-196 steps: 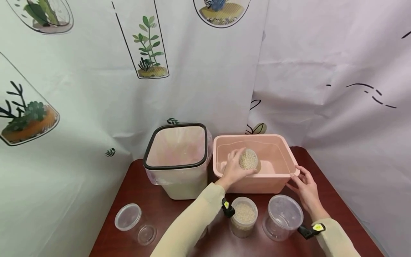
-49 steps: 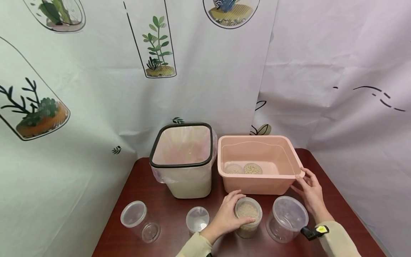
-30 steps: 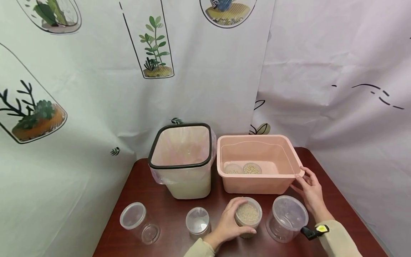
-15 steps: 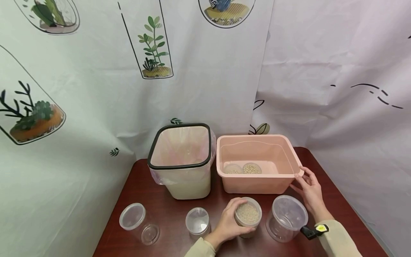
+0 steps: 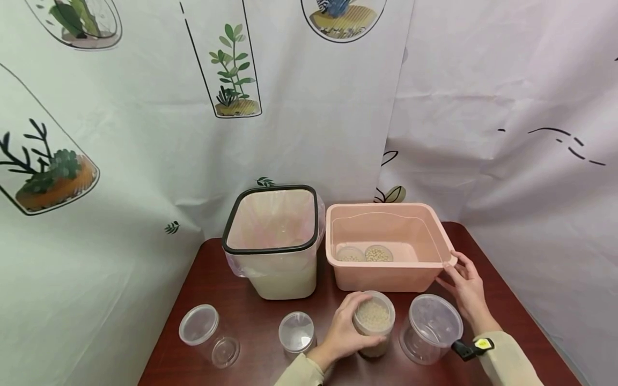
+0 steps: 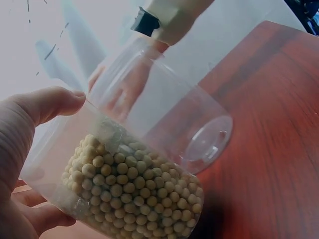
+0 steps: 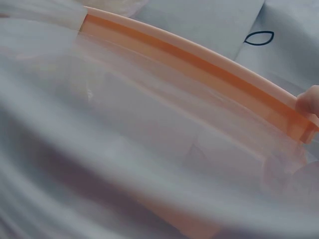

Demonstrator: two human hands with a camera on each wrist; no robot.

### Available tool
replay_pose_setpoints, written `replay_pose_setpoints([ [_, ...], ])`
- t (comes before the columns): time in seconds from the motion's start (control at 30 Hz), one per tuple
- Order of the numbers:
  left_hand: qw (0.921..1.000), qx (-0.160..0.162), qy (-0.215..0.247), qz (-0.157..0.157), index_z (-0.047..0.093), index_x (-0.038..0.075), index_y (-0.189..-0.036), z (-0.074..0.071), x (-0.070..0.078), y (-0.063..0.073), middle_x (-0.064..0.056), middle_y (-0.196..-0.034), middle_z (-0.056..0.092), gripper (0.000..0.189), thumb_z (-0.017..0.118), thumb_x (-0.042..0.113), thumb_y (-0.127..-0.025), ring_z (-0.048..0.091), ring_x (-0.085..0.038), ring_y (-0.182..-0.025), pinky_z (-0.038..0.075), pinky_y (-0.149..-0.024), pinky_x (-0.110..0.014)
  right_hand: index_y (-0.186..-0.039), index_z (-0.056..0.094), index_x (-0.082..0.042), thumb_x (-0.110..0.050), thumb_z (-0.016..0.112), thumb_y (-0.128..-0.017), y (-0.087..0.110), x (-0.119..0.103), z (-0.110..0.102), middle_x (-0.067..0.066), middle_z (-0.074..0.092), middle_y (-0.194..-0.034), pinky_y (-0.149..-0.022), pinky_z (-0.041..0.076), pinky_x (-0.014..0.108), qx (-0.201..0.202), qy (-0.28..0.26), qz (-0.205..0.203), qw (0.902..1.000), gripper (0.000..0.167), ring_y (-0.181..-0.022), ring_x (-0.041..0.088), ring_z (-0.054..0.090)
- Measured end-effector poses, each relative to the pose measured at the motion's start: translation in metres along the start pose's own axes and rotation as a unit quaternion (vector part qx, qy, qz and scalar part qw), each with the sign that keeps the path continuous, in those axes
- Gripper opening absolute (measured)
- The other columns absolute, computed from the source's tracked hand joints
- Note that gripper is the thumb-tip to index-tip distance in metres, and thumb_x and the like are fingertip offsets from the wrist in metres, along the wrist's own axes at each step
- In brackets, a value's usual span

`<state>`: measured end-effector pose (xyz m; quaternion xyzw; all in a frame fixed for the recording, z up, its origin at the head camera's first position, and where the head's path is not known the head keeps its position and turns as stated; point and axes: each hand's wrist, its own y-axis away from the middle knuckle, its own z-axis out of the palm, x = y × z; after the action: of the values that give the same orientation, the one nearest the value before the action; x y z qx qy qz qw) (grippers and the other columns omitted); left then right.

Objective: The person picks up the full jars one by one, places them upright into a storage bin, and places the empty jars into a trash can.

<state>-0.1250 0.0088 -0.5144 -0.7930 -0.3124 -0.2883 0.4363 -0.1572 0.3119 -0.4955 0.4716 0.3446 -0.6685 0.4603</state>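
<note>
on the left of the tabletop (image 5: 260, 343) stands a clear jar (image 5: 207, 335), with a black-rimmed bin (image 5: 285, 276) farther back and a small clear container (image 5: 296, 333) nearer. just right of that, the left hand (image 5: 344, 333) has its fingers clamped round the upper part of a jar of pale round beans (image 5: 374, 317) (whether its base touches the tabletop, i cannot tell). a steady hold calls for even pressure from opposite sides, the jar kept upright and away from its neighbours. the hand reaches in from the near left, thumb on the near side, fingertips on the far. beyond, a pink tub (image 5: 386, 277) holds two bean containers (image 5: 379, 253). near right stands a wide clear jar (image 5: 429, 329); past it, the right hand (image 5: 466, 292) grips the tub's near right corner, fingers closed about the rim.
</note>
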Motion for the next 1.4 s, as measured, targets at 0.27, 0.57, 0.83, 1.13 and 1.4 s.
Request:
replay_pose_setpoints([
  [0.27, 0.9999, -0.002, -0.012, 0.011, 0.052, 0.017, -0.126, -0.006, 0.008, -0.010, 0.003, -0.125, 0.049, 0.078, 0.088, 0.032, -0.059, 0.049, -0.012, -0.113, 0.043, -0.093, -0.032, -0.135, 0.042, -0.015, -0.008, 0.060, -0.090, 0.001, 0.001, 0.000, 0.005, 0.043, -0.115, -0.070, 0.054, 0.033, -0.003, -0.015, 0.007, 0.9999, 0.050, -0.091, 0.002, 0.059],
  [0.57, 0.9999, -0.002, 0.002, 0.013, 0.054, 0.014, -0.123, -0.014, 0.021, -0.025, 0.003, -0.124, 0.049, 0.075, 0.088, 0.030, -0.059, 0.049, -0.012, -0.113, 0.042, -0.093, -0.030, -0.136, 0.040, -0.016, -0.010, 0.061, -0.090, 0.000, 0.002, -0.001, 0.004, 0.042, -0.117, -0.071, 0.054, 0.032, -0.004, -0.007, 0.010, 0.9999, 0.051, -0.093, 0.001, 0.057],
  [0.83, 0.9994, -0.004, -0.001, 0.035, 0.051, 0.016, -0.126, -0.020, 0.035, -0.041, 0.005, -0.126, 0.047, 0.077, 0.088, 0.028, -0.060, 0.048, -0.011, -0.114, 0.042, -0.093, -0.028, -0.135, 0.041, -0.015, -0.010, 0.061, -0.090, 0.001, 0.003, -0.003, 0.004, 0.043, -0.115, -0.068, 0.054, 0.030, -0.006, 0.001, -0.004, 1.0000, 0.050, -0.089, 0.001, 0.060],
  [1.13, 0.9953, 0.009, -0.016, 0.095, 0.049, 0.011, -0.127, -0.025, 0.049, -0.061, 0.001, -0.127, 0.048, 0.078, 0.087, 0.027, -0.060, 0.046, -0.012, -0.118, 0.041, -0.095, -0.028, -0.136, 0.041, -0.017, -0.012, 0.061, -0.090, -0.001, 0.002, -0.002, 0.002, 0.042, -0.116, -0.069, 0.054, 0.029, -0.005, 0.007, 0.002, 1.0000, 0.051, -0.092, 0.001, 0.058],
  [1.4, 0.9934, 0.003, -0.013, 0.114, 0.047, 0.012, -0.129, -0.024, 0.059, -0.076, 0.001, -0.127, 0.047, 0.080, 0.087, 0.025, -0.061, 0.046, -0.011, -0.117, 0.040, -0.096, -0.027, -0.136, 0.041, -0.018, -0.011, 0.060, -0.090, -0.002, 0.000, -0.001, 0.004, 0.042, -0.119, -0.069, 0.054, 0.029, 0.001, 0.007, 0.004, 1.0000, 0.050, -0.093, 0.001, 0.056],
])
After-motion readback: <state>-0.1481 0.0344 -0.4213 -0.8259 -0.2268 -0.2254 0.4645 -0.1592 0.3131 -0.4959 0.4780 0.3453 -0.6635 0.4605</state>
